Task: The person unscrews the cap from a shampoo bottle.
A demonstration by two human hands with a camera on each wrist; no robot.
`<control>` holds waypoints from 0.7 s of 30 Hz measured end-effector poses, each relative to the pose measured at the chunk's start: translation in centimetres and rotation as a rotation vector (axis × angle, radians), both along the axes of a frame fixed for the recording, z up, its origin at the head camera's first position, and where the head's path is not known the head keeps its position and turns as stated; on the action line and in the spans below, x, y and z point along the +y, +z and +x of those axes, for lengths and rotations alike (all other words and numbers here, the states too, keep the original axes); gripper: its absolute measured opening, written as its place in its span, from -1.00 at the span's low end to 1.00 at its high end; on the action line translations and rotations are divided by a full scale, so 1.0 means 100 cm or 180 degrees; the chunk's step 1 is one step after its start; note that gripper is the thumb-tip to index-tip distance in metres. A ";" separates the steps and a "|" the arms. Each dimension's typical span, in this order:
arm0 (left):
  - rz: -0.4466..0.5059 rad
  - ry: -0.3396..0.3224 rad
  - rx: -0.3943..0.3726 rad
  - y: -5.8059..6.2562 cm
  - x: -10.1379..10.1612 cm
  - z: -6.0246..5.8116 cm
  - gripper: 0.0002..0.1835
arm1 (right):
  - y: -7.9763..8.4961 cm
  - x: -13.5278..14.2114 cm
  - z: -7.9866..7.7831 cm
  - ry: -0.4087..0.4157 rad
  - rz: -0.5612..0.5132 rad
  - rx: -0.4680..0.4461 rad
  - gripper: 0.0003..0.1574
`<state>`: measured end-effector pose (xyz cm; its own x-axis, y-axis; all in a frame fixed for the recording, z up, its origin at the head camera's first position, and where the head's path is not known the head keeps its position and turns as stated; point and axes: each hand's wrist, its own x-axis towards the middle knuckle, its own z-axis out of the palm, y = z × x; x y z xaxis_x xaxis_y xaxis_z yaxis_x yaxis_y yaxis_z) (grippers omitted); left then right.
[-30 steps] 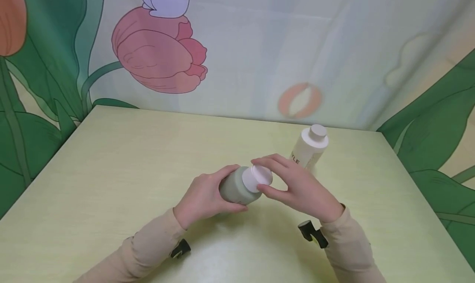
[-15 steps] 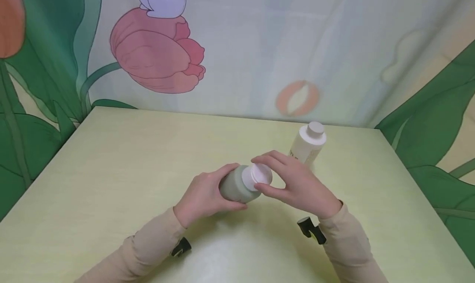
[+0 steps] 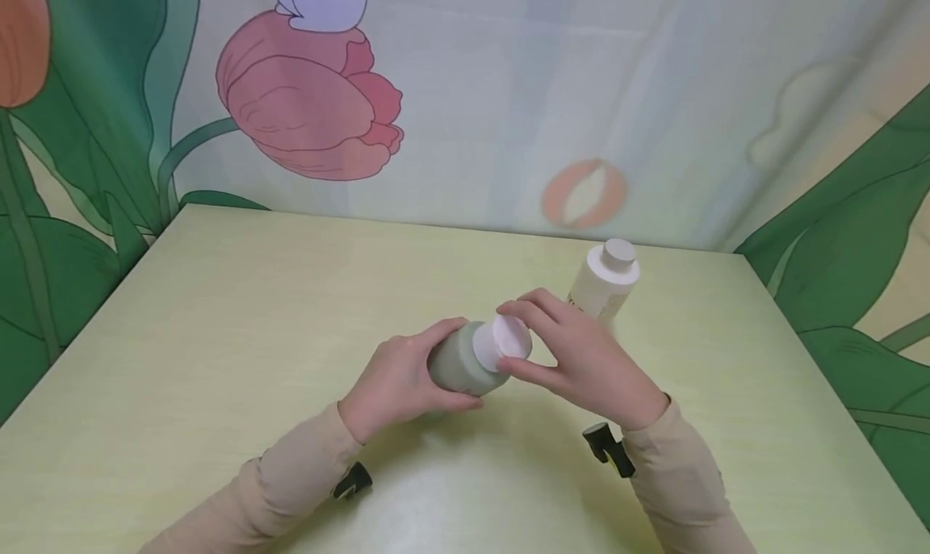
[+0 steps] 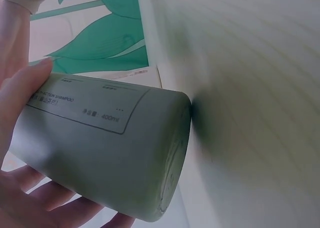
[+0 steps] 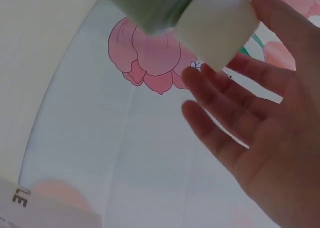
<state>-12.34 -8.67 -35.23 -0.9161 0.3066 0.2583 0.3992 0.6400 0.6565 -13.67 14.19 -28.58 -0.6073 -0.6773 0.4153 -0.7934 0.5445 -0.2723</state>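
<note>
A grey-green shampoo bottle [image 3: 459, 362], its label partly readable in the left wrist view, leans with its white cap [image 3: 501, 342] up and to the right. My left hand [image 3: 398, 380] grips the bottle's body from the left, the thumb along the near side and the fingers behind it. In the left wrist view the bottle's base edge [image 4: 175, 158] is at or very near the tabletop. With thumb and forefinger, my right hand [image 3: 574, 354] pinches the cap at its rim. The other right fingers [image 5: 220, 102] are spread below the cap in the right wrist view.
Behind my right hand a white bottle [image 3: 603, 283] with a white cap stands upright on the pale table [image 3: 291, 295]. A printed curtain [image 3: 472, 110] hangs along the table's back edge. Black wrist devices [image 3: 609, 451] are strapped at both sleeves.
My right thumb and fingers have shifted slightly on the cap, the fingers a little higher over its rim. The left hand and the shampoo bottle stay almost in place.
</note>
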 end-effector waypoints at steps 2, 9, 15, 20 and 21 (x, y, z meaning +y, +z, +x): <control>0.0008 -0.0003 -0.0008 0.001 0.001 0.000 -0.16 | 0.001 0.001 -0.001 0.0139 0.0014 0.0089 -0.43; -0.0009 -0.0026 0.0031 0.001 0.002 -0.002 -0.16 | 0.005 0.007 -0.001 0.0277 0.0079 0.0008 -0.23; -0.0019 -0.0028 0.0052 0.000 0.003 -0.001 -0.16 | 0.002 0.006 -0.001 -0.0003 0.0119 0.0022 -0.23; 0.0044 -0.0018 -0.0043 -0.002 0.000 -0.002 -0.15 | 0.000 0.006 -0.004 0.0411 0.0140 0.0109 -0.35; 0.0057 -0.0019 -0.0052 -0.002 -0.001 -0.002 -0.15 | 0.000 0.006 -0.005 0.0501 0.0148 0.0114 -0.34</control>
